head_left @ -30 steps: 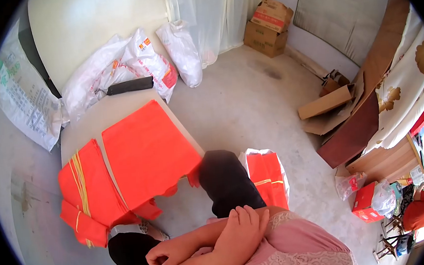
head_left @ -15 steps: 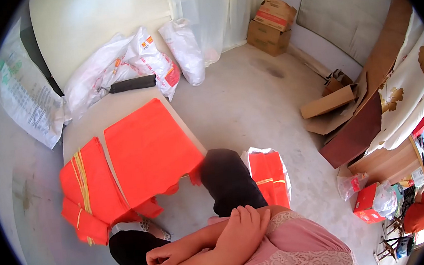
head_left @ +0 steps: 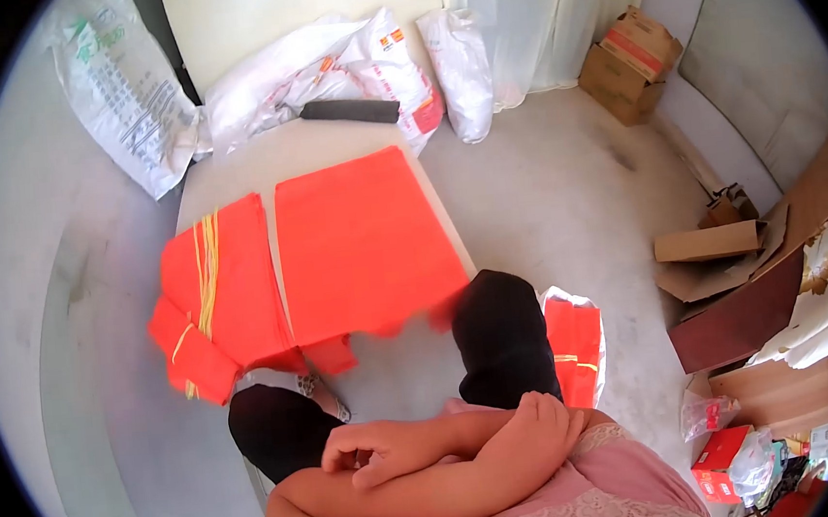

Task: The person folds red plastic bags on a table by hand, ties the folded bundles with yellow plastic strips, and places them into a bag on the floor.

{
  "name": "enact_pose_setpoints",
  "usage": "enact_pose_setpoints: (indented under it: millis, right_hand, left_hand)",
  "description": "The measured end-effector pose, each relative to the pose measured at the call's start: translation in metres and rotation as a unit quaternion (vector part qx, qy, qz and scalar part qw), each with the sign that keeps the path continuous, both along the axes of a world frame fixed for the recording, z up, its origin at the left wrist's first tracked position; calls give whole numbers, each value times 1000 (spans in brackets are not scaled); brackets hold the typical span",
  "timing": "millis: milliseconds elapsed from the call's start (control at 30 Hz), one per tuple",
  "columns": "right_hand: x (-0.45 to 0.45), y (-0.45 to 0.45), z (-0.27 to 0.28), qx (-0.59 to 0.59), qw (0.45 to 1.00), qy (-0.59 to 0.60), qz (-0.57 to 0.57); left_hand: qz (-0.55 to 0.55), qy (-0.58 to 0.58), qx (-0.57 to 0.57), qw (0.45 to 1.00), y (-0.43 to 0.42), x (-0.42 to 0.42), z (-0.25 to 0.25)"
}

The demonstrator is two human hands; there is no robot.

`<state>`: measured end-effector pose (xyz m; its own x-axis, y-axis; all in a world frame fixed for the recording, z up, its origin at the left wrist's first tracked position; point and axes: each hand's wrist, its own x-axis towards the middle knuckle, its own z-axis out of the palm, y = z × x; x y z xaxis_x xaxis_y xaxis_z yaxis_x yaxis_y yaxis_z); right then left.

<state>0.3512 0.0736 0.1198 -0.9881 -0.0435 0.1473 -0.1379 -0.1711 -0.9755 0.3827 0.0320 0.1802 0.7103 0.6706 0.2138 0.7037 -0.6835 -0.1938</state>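
Nothing can be read for certain: the upright white sack (head_left: 124,92) at the far left bears green characters above rows of dark ones, Chinese in look but too blurred to make out. The white bag (head_left: 388,78) at the far side shows orange marks and a red printed patch, equally illegible. Any lettering on the red-banded carton (head_left: 642,41), far right, and the red box (head_left: 720,463), near right, is too small.
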Motion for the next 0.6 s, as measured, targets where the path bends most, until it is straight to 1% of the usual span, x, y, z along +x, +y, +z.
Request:
enact_pose_setpoints:
  millis: [67, 133, 233, 333, 433, 533, 600]
  right_hand:
    - [-6, -5, -17, -14, 999, 2, 37]
    - [-7, -4, -15, -2, 998, -11, 56]
    - [-10, 2, -9, 19, 996, -29, 83]
    - [-9, 12, 4, 86, 990, -39, 101]
    - [-6, 23, 17, 129, 981, -57, 130]
    - [-7, 27, 20, 111, 978, -78, 158]
    - [-11, 10, 4, 30, 997, 38, 66]
  left_hand:
    - [-3, 8, 6, 1000, 0, 1, 5]
    - [2, 9, 6, 1000, -1, -4, 8]
    - [8, 2, 2, 1000, -5, -8, 5]
    - [15, 0, 0, 1000, -7, -11, 5]
    - [17, 0, 0, 1000, -9, -11, 4]
    - [18, -1, -1, 1000, -9, -11, 5]
    - [22, -2, -2, 1000, -8, -8, 4]
